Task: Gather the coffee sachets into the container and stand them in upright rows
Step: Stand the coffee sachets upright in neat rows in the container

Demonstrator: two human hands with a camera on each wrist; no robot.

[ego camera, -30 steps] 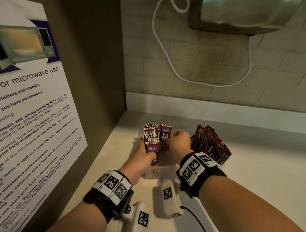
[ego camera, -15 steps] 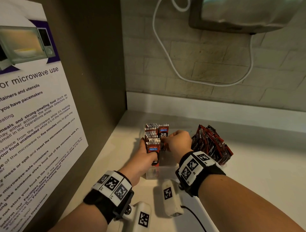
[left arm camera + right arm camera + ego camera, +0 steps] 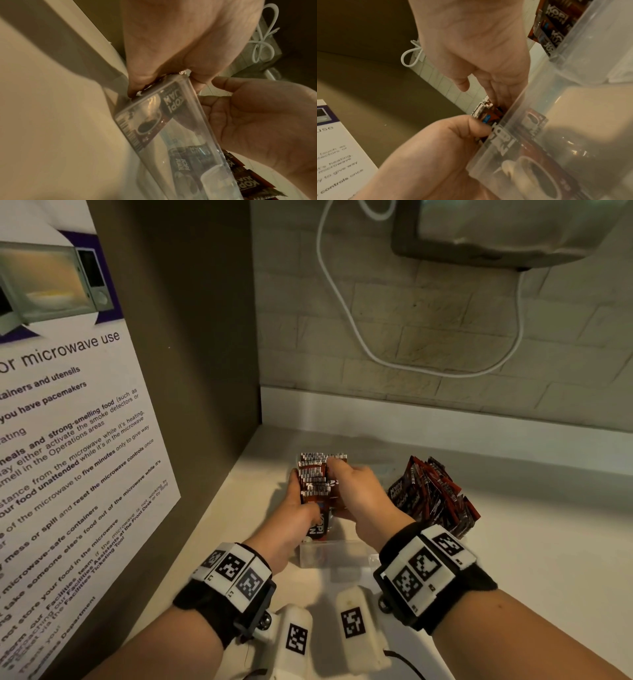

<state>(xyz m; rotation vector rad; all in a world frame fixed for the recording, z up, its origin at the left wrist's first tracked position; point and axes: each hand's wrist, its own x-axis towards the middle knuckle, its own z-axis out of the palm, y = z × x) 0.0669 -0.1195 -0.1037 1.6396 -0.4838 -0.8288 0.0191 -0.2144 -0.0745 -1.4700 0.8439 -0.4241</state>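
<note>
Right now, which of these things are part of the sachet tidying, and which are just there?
Part of the job:
- coffee sachets standing in a row
- clear container
- loose sachet pile to its right
- left hand and right hand, both on the row

Just there:
- microwave notice
- white cable
- counter

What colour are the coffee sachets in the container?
Dark red-brown coffee sachets with black-and-white striped top edges; the head view shows it best.

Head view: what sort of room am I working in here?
Probably an office pantry or staff kitchenette: a microwave-use notice on the side panel, coffee sachets in a clear container on a white counter, and a tiled wall behind.
</note>
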